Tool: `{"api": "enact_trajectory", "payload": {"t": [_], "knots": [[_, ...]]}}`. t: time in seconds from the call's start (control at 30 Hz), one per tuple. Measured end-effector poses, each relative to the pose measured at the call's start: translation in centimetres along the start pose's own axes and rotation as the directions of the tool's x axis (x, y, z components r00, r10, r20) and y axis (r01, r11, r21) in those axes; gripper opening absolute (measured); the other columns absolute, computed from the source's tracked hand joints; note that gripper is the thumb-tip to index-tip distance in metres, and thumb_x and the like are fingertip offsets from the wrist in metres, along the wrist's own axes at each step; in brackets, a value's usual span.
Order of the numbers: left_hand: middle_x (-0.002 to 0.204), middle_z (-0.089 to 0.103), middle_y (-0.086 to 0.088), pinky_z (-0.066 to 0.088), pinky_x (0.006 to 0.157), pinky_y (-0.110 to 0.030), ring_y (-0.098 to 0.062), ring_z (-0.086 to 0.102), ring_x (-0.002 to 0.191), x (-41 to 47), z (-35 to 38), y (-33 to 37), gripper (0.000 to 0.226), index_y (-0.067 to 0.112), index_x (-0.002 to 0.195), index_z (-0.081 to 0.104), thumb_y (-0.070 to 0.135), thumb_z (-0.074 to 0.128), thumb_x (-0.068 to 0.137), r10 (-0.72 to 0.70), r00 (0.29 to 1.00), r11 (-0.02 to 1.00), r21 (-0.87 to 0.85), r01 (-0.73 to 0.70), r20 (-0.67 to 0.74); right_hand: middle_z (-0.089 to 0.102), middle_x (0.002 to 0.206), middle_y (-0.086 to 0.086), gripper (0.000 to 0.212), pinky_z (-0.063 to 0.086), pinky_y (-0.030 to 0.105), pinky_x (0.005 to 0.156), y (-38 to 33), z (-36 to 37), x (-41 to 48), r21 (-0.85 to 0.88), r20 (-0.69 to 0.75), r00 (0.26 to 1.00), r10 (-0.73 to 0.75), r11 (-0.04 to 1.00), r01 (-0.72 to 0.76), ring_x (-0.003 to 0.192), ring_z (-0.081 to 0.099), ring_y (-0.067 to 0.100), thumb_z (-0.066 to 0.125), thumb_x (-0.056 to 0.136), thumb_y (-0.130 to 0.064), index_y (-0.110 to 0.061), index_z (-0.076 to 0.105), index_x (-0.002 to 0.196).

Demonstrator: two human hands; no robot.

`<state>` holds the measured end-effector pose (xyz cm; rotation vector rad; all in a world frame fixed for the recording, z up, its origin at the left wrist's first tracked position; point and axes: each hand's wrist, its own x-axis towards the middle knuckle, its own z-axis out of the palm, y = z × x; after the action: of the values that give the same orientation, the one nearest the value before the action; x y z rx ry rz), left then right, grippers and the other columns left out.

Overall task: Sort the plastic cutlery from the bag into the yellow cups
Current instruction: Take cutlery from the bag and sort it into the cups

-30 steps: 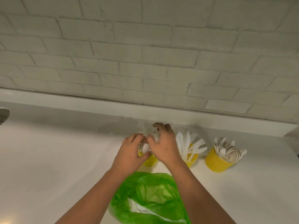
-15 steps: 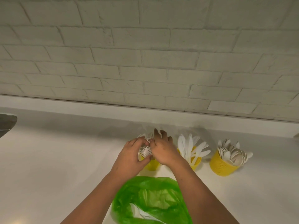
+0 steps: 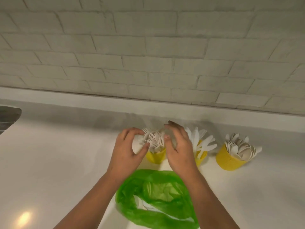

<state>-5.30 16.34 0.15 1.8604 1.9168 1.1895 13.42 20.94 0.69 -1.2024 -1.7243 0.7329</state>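
Note:
Three yellow cups stand in a row on the white counter. The left cup (image 3: 156, 157) holds white forks (image 3: 154, 138), the middle cup (image 3: 201, 160) white knives (image 3: 202, 141), and the right cup (image 3: 228, 161) white spoons (image 3: 242, 148). My left hand (image 3: 126, 152) curves in a loose C at the left side of the forks, with its fingertips and thumb tip touching them. My right hand (image 3: 179, 147), blurred and with relaxed, spread fingers, sits just right of the forks and hides part of the knife cup. A green plastic bag (image 3: 156, 195) lies open below my hands with some white cutlery (image 3: 148, 208) inside.
A white brick wall (image 3: 148, 55) with a low ledge (image 3: 66, 100) runs behind the cups. A grey metal edge (image 3: 8, 116) shows at the far left of the counter (image 3: 57, 162).
Both hands were pressed together around the fork heads. They have now drawn apart, leaving the forks standing in the left cup. The camera has tilted slightly.

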Motion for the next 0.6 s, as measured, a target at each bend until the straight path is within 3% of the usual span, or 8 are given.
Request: {"api": "enact_trajectory", "payload": {"t": [0.17,0.33,0.4,0.47,0.53,0.6], "knots": [[0.097,0.069,0.013,0.052,0.078,-0.021,-0.012,0.067,0.090,-3.2,-1.2,1.3,0.029,0.035,0.111,0.062,0.026,0.077,0.089,-0.161,0.986,0.962,-0.217,0.167,0.043,0.068,0.111,-0.010,0.026,0.050,0.015,0.087,0.4,-3.0,-2.8,0.144,-0.087,0.993,0.085,0.987,-0.072,0.104,0.066,0.008,0.059,0.098,-0.002,-0.020,0.070,0.114],[0.075,0.068,0.005,0.051,0.065,-0.021,-0.014,0.063,0.065,-7.0,-0.9,0.1,0.020,0.028,0.097,0.068,0.013,0.077,0.089,-0.130,0.937,0.945,-0.244,0.216,0.325,0.069,0.088,-0.011,0.026,0.055,0.028,0.072,2.1,-2.9,-6.8,0.113,0.092,0.985,0.148,0.981,-0.158,0.083,0.068,0.013,0.061,0.093,0.005,-0.020,0.070,0.094],[0.075,0.068,0.006,0.054,0.064,-0.029,-0.013,0.062,0.064,-8.5,-0.5,-1.0,0.013,0.029,0.092,0.069,0.019,0.075,0.089,-0.097,0.874,0.967,-0.163,0.196,0.475,0.065,0.077,-0.014,0.026,0.046,0.023,0.061,2.5,-2.2,-8.4,0.081,0.219,0.961,0.167,0.979,-0.189,0.067,0.060,0.009,0.061,0.090,0.006,-0.018,0.069,0.088],[0.080,0.067,0.011,0.055,0.068,-0.032,-0.008,0.063,0.069,-9.6,0.1,-1.9,0.008,0.032,0.094,0.067,0.030,0.071,0.088,-0.077,0.800,0.995,-0.005,0.100,0.595,0.060,0.069,-0.019,0.022,0.037,0.012,0.060,2.4,-1.1,-9.9,-0.007,0.398,0.902,0.166,0.984,-0.179,0.060,0.055,0.003,0.060,0.088,0.003,-0.016,0.070,0.086],[0.088,0.064,0.013,0.054,0.072,-0.034,-0.004,0.062,0.077,-10.4,0.5,-2.4,0.010,0.034,0.097,0.063,0.035,0.067,0.088,-0.096,0.729,0.985,0.169,-0.027,0.678,0.061,0.075,-0.019,0.019,0.039,0.011,0.064,2.6,0.1,-11.4,-0.136,0.577,0.802,0.153,0.987,-0.091,0.067,0.056,-0.001,0.058,0.089,-0.004,-0.016,0.071,0.088],[0.101,0.063,0.013,0.053,0.074,-0.034,-0.007,0.064,0.088,-10.9,0.5,-2.5,0.015,0.035,0.103,0.062,0.037,0.065,0.089,-0.148,0.686,0.943,0.312,-0.120,0.713,0.066,0.092,-0.008,0.023,0.048,0.023,0.075,3.4,0.9,-12.5,-0.299,0.682,0.714,0.160,0.951,0.073,0.082,0.057,0.002,0.050,0.089,-0.012,-0.017,0.071,0.096]]}}
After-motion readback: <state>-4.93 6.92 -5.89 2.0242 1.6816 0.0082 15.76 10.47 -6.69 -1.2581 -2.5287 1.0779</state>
